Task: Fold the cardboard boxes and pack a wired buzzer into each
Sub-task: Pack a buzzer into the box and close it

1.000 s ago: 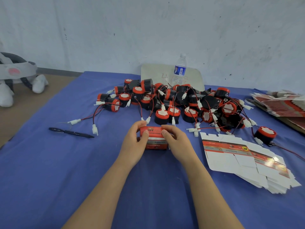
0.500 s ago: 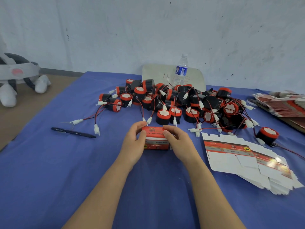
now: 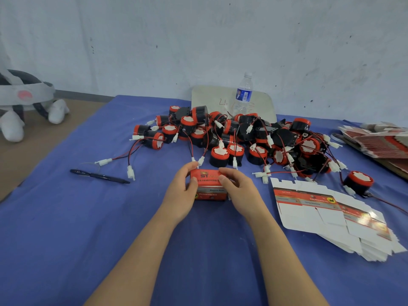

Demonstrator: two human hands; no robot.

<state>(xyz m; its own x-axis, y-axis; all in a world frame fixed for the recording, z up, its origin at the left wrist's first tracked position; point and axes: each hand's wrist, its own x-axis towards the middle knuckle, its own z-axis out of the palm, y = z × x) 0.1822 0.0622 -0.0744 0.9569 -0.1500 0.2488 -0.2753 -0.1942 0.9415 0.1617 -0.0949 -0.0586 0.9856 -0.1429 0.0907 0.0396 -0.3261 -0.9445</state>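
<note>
Box (image 3: 209, 184) sits mid-bench (image 3: 66, 239), just in front of the buzzers (image 3: 242, 138). Left grip (image 3: 181, 191) and right grip (image 3: 240, 191) each clasp one end, thumbs on the top flap, fingers curled over the far edge. Red top reads "ST"; the smaller lines are blurred, possibly "Reversing". Flats (image 3: 320, 215) stacked at right. Bottle (image 3: 242, 93), blue label, behind the pile. Pen (image 3: 99, 176) at left.
</note>
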